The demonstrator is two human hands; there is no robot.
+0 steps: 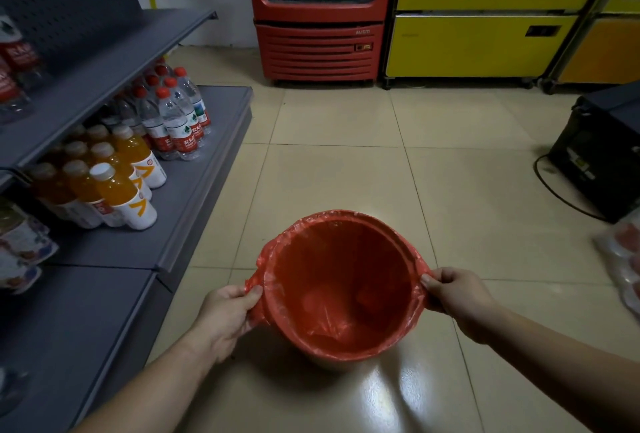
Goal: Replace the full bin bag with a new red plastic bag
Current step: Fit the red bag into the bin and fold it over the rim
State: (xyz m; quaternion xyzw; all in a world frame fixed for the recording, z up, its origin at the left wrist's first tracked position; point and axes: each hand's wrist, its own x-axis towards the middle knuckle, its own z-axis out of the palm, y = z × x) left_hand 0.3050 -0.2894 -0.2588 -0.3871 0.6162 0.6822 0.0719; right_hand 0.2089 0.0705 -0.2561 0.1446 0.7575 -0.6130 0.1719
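The 2 hands, left [227, 316] and right [457, 297], each pinch the thin red plastic bag [332, 294] folded over the round bin's rim [410, 252] on the tiled floor [346, 173].

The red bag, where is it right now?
In the head view the red bag lines the bin on the tiled floor, low centre, its edge pinched by the left hand and right hand.

Red bag [332, 294] lines bin [322, 361] on floor [346, 173]; left hand [227, 316], right hand [457, 297] pinch bag edge at opposite rim sides.
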